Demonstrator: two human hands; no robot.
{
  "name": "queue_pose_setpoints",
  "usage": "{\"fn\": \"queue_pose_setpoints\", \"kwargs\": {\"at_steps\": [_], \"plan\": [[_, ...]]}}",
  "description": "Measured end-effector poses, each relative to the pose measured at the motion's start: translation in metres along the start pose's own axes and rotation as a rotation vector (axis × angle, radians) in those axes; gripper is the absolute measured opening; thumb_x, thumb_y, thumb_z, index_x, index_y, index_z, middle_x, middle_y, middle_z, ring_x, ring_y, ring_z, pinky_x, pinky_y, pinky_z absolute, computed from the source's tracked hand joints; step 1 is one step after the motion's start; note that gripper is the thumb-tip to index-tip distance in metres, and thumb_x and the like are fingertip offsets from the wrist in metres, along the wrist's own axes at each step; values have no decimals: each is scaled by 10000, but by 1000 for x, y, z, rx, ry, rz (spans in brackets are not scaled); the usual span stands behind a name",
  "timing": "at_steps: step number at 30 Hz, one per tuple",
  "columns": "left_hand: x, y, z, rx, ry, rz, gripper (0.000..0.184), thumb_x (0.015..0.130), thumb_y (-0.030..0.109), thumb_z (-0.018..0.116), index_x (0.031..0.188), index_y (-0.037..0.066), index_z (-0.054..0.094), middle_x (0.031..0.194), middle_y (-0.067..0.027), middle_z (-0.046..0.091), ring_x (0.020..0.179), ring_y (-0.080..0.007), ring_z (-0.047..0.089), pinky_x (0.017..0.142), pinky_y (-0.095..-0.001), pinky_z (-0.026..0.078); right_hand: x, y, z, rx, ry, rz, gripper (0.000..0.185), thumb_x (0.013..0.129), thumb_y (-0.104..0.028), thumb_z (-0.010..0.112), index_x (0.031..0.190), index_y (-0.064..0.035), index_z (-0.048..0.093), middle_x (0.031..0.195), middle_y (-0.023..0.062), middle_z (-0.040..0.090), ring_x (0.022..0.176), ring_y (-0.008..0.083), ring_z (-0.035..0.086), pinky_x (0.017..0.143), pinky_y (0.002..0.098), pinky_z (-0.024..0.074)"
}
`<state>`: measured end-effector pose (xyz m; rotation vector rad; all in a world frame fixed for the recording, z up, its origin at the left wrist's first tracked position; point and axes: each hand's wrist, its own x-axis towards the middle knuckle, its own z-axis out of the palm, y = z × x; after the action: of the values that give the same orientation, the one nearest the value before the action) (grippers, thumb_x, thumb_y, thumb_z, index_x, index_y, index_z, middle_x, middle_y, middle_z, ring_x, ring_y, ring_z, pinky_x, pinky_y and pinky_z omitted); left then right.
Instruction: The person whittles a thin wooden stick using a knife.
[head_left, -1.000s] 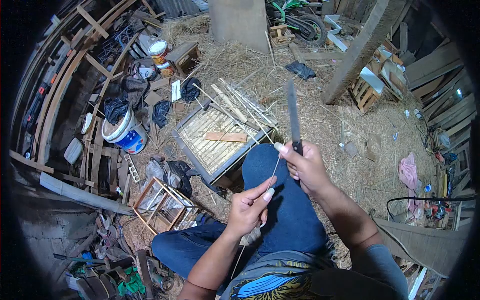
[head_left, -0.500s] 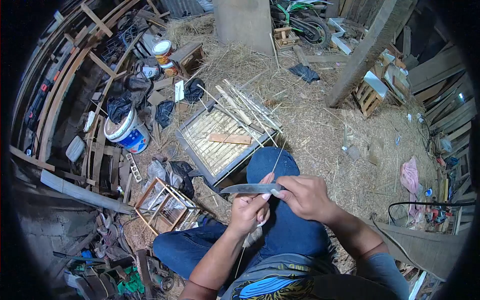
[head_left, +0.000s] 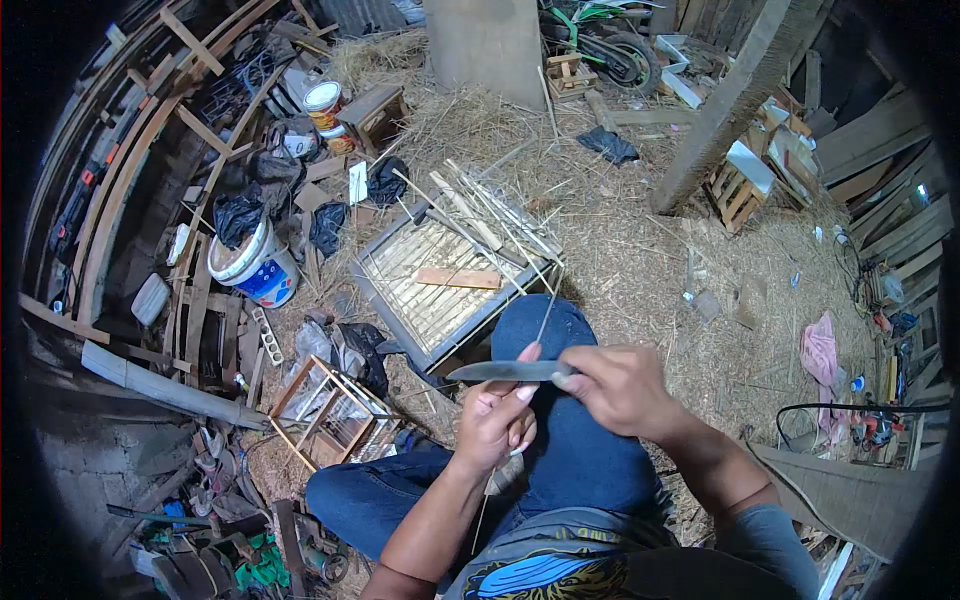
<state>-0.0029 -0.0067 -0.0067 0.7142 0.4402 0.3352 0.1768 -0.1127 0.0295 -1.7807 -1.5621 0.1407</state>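
My right hand [head_left: 622, 388] is closed around a knife [head_left: 500, 371], its blade pointing left across the front of my raised knee. Just below the blade, my left hand [head_left: 493, 428] is closed on a thin strip [head_left: 547, 322], which looks like bamboo or wood. The strip rises past the blade over my knee, and its lower end runs down toward my lap. Blade and strip cross close to my left fingers; whether the edge bites into the strip I cannot tell. The knife's handle is hidden in my right fist.
Before my knee stands a low slatted table [head_left: 400, 290] bearing a flat wooden piece [head_left: 458, 279] and several thin sticks [head_left: 490, 215]. A small wooden frame [head_left: 335, 410] is at left, near a white bucket [head_left: 255, 265]. A wooden post [head_left: 735, 105] slants up at right.
My right hand and the knife have shifted slightly to the right and up along the strip. My left hand keeps its hold, nearly in place.
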Motion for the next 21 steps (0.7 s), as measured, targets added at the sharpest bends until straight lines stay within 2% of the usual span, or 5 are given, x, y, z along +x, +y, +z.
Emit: {"fn": "queue_pose_setpoints", "kwargs": {"at_steps": [1,4,7,13,21], "plan": [[0,0,4,0,-2,-1,491,1006,89,518,1484,43,414,1147,-43,691,402,-30,365,398,-229,363,-2,0,5,-5,-6,-15,195,913,-322,651,920,-127,652,699,77,643,587,288,645,481,404,463],[-4,7,15,39,69,-34,531,992,131,524,1486,0,378,667,-17,596,362,-49,335,377,-251,346,1,3,6,-12,-32,-20,186,907,-322,651,929,-137,644,706,72,641,605,292,651,494,405,472],[-2,5,7,-1,24,-31,504,1001,129,512,1474,-3,398,534,14,480,349,-55,315,373,-254,341,3,9,7,-27,-29,8,183,916,-328,641,932,-146,650,698,70,641,596,294,647,487,409,469],[-5,5,5,-1,56,-26,500,1014,117,490,1499,63,385,467,42,365,343,-60,307,377,-250,340,9,36,-1,-144,66,183,194,932,-348,632,921,-159,672,726,71,669,592,282,655,469,401,457],[-2,12,5,-64,-41,-109,535,1032,132,453,1542,81,300,454,47,338,332,-55,289,386,-238,325,7,6,12,6,-23,-4,200,941,-368,611,932,-173,657,718,55,661,592,288,651,471,400,460]]}}
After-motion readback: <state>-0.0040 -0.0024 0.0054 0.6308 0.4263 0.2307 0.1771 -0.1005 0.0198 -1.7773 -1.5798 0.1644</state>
